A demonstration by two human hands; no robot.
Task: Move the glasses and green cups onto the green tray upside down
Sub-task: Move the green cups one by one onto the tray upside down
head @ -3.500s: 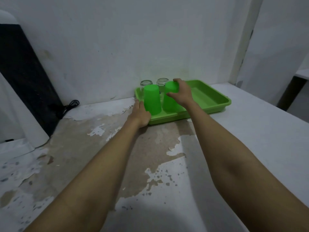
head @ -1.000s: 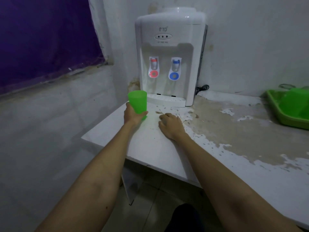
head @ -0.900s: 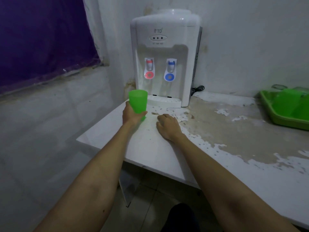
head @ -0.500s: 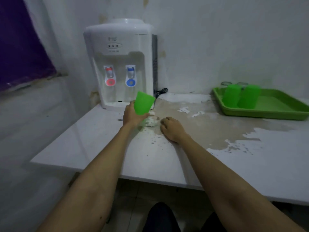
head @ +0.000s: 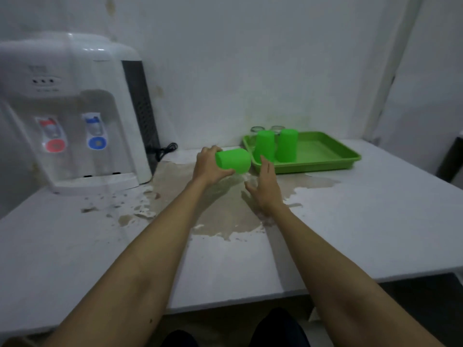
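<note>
At centre frame our left hand (head: 206, 166) is wrapped around a green cup (head: 233, 160), held on its side above the counter (head: 363, 216) with the base toward us. Our right hand (head: 264, 189) is just beside it, fingers spread and holding nothing. Right of the cup, the tray (head: 325, 156) holds two upside-down cups (head: 287, 145), with two glasses (head: 256, 129) behind them against the wall. A water dispenser (head: 72, 113) fills the upper left.

Both forearms are bare, no sleeves visible. The left hand (head: 209, 165) and right hand (head: 266, 187) carry no gloves, rings or watch.
</note>
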